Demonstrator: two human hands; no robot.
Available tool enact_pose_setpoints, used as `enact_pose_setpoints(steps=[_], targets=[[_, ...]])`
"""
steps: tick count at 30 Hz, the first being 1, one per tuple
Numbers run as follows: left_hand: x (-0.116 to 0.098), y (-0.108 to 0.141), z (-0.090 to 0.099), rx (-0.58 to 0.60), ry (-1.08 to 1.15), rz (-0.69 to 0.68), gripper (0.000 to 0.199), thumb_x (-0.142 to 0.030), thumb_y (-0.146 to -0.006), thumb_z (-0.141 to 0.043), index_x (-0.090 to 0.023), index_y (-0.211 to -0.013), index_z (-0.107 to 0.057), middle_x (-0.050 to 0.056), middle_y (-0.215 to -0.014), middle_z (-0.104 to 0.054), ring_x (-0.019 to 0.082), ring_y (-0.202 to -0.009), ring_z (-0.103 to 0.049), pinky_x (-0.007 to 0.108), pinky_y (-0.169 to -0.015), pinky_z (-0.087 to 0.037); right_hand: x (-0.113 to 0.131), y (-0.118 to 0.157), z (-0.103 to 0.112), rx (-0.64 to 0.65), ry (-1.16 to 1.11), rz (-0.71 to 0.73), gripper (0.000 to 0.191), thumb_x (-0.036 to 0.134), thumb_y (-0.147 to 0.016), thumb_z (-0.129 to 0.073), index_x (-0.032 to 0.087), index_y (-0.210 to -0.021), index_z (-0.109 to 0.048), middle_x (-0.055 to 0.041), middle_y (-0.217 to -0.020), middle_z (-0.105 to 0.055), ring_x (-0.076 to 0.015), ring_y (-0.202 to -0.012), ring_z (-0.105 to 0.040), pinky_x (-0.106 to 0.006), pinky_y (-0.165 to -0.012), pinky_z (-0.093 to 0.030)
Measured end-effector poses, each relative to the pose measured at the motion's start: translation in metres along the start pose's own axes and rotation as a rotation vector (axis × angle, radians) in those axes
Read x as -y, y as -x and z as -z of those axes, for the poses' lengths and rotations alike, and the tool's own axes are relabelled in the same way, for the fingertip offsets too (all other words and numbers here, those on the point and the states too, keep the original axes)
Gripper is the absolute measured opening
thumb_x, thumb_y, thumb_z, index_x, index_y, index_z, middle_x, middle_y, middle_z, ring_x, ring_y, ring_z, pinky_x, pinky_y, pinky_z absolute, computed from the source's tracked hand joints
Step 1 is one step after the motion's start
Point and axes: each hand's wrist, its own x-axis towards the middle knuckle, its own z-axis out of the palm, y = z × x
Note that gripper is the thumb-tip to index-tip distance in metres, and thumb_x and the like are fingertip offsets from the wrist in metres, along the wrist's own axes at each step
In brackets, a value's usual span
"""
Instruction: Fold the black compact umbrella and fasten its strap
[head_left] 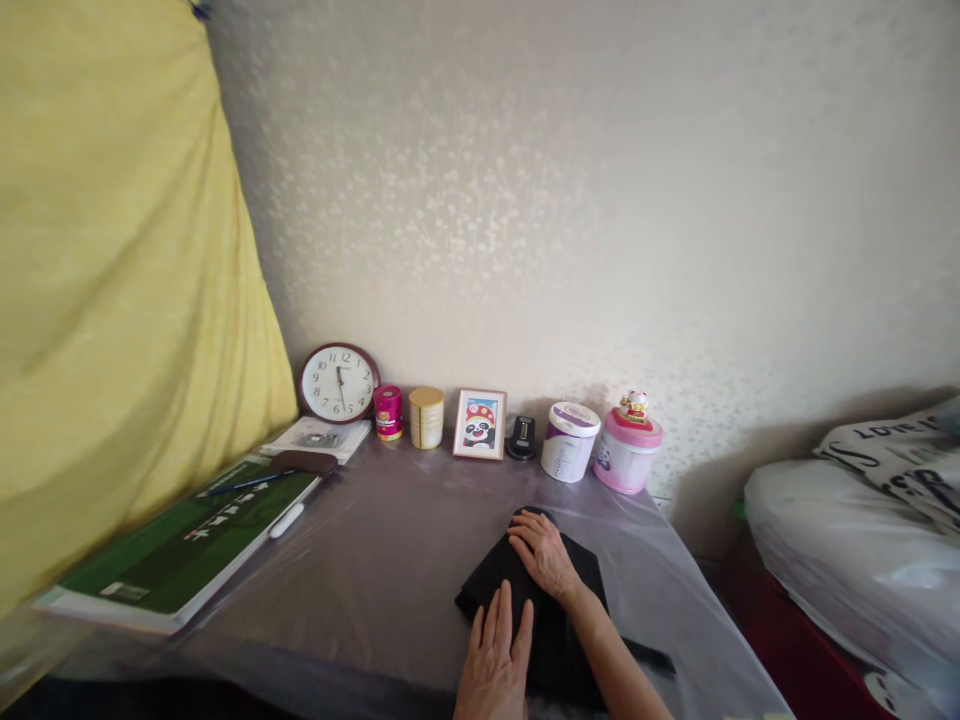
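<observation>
1. We have the black fabric [491, 567] on the covered table [375, 585], towards our side, with a strap [651, 656] trailing out to the right.
2. We seem to be flattening it: our left hand [491, 660] lies with fingers spread, our right hand [549, 562] farther up, fingers loosely together.
3. We judge that shifting either hand calls for steady pressure from the other.
4. Beyond, a framed panda picture [480, 426] stands near the wall [525, 200].
</observation>
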Motion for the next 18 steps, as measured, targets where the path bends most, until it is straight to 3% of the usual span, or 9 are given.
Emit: enact_pose_setpoints(steps=[4, 8, 11, 15, 18], targets=[[-0.002, -0.003, 0.005, 0.107, 0.038, 0.07, 0.092, -0.016, -0.061, -0.051, -0.023, -0.137, 0.001, 0.01, -0.144, 0.007, 0.03, -0.132, 0.002, 0.051, -0.106, -0.011, -0.017, -0.017, -0.003, 0.042, 0.058, -0.052, 0.029, 0.028, -0.086, -0.04, 0.024, -0.092, -0.068, -0.0033, -0.106, -0.065, -0.0209, -0.113, -0.047, -0.041, -0.1, -0.027], [-0.004, -0.004, 0.009, 0.096, 0.055, 0.13, 0.08, -0.013, -0.069, -0.04, -0.021, -0.137, 0.001, 0.009, -0.146, 0.001, 0.025, -0.133, -0.004, 0.047, -0.105, -0.016, -0.029, -0.03, -0.008, 0.036, 0.119, -0.105, 0.028, 0.025, -0.086, -0.04, 0.023, -0.09, -0.068, -0.0032, -0.104, -0.066, -0.018, -0.107, -0.052, -0.032, -0.094, -0.034], [-0.005, -0.004, 0.009, 0.087, 0.051, 0.163, 0.077, -0.01, -0.07, -0.036, -0.02, -0.137, 0.001, 0.008, -0.146, -0.001, 0.024, -0.133, -0.006, 0.044, -0.105, -0.021, -0.028, -0.034, -0.008, -0.026, 0.163, -0.18, 0.029, 0.024, -0.086, -0.039, 0.022, -0.09, -0.067, -0.0067, -0.101, -0.066, -0.0195, -0.101, -0.055, -0.034, -0.091, -0.036], [-0.005, -0.003, 0.008, 0.079, 0.058, 0.169, 0.077, -0.007, -0.069, -0.034, -0.019, -0.137, -0.001, 0.007, -0.146, -0.002, 0.023, -0.133, -0.005, 0.04, -0.106, -0.019, -0.009, -0.023, 0.0, -0.153, 0.177, -0.235, 0.031, 0.028, -0.087, -0.036, 0.02, -0.097, -0.063, -0.0097, -0.111, -0.06, -0.0224, -0.105, -0.051, -0.039, -0.093, -0.034], [-0.004, 0.0, 0.008, 0.063, 0.07, 0.158, 0.082, -0.008, -0.066, -0.04, -0.016, -0.137, -0.002, 0.01, -0.146, -0.004, 0.024, -0.133, -0.006, 0.038, -0.106, -0.018, 0.004, 0.003, 0.011, -0.229, 0.051, -0.201, 0.03, 0.034, -0.086, -0.038, 0.021, -0.097, -0.063, -0.0082, -0.112, -0.059, -0.0225, -0.107, -0.05, -0.04, -0.096, -0.033]])
